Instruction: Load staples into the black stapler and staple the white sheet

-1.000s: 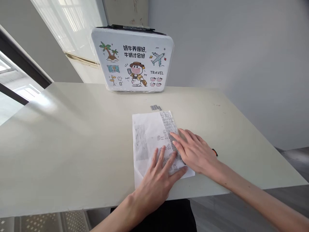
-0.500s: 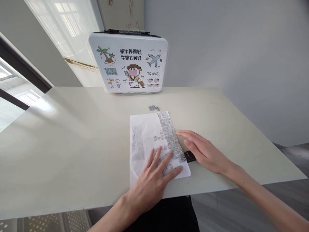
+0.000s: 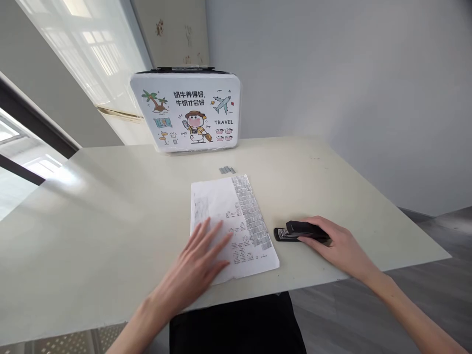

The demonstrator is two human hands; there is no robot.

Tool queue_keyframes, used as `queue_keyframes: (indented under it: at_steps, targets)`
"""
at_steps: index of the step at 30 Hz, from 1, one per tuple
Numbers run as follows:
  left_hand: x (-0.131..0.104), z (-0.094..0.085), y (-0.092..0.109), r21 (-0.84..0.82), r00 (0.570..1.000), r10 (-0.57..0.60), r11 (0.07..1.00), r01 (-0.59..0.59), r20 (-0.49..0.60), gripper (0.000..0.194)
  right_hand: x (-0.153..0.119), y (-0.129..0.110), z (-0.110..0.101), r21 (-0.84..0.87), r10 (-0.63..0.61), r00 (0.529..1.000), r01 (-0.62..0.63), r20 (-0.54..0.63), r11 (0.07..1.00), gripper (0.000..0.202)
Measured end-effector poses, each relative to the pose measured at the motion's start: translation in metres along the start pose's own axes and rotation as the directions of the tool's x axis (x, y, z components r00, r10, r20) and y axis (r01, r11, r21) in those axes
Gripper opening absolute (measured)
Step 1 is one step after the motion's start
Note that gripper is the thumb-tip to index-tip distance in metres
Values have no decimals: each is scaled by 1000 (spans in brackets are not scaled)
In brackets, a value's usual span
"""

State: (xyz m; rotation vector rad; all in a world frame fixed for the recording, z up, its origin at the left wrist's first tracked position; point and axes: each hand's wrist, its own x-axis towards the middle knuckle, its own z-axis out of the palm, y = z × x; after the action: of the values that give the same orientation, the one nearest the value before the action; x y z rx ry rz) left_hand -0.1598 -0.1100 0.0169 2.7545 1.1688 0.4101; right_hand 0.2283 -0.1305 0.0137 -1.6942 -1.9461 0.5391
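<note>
A sheaf of white printed paper (image 3: pixel 217 196) lies on the table, its right side covered by a band of rows of metal staples (image 3: pixel 250 211). My left hand (image 3: pixel 201 253) rests over the lower left of the paper, fingers spread. To the right of the paper, my right hand (image 3: pixel 337 243) grips a black stapler (image 3: pixel 304 229) between thumb and fingers. The stapler's front end points left toward the paper's edge and is apart from it. Its rear end is hidden in my palm.
Beyond the paper lie several strips of staples (image 3: pixel 227 170). A white case with cartoon prints (image 3: pixel 188 113) stands upright at the back of the table (image 3: pixel 92 236). A grey wall (image 3: pixel 332 73) rises behind, and the table's front edge runs close to my lap.
My right hand has closed around the stapler, which now lies clear of the paper's right edge. My left hand has slid left across the paper. The view has shifted slightly.
</note>
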Motion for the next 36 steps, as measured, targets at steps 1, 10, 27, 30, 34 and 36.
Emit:
queue_keyframes:
  at_steps: [1, 10, 27, 30, 34, 36]
  targets:
    - [-5, -2, -11, 9, 999, -38, 999, 38, -17, 64, -3, 3, -1, 1, 32, 999, -32, -15, 999, 36]
    - [-31, -22, -26, 99, 995, 48, 993, -56, 82, 70, -15, 19, -9, 100, 141, 989, -137, -42, 986, 43]
    - [121, 54, 66, -123, 993, 90, 989, -81, 70, 67, 2, -14, -39, 100, 78, 956, -52, -281, 994, 36]
    - [143, 64, 68, -162, 996, 87, 983, -81, 27, 70, 12, -20, -38, 129, 91, 947, -53, -309, 990, 37]
    - [135, 58, 35, -279, 996, 87, 956, -94, -37, 57, 34, -27, -31, 187, 106, 943, -48, -315, 981, 36]
    - [121, 45, 6, -378, 998, 38, 924, -56, -54, 48, 49, -31, -22, 197, 71, 952, -12, -298, 980, 36]
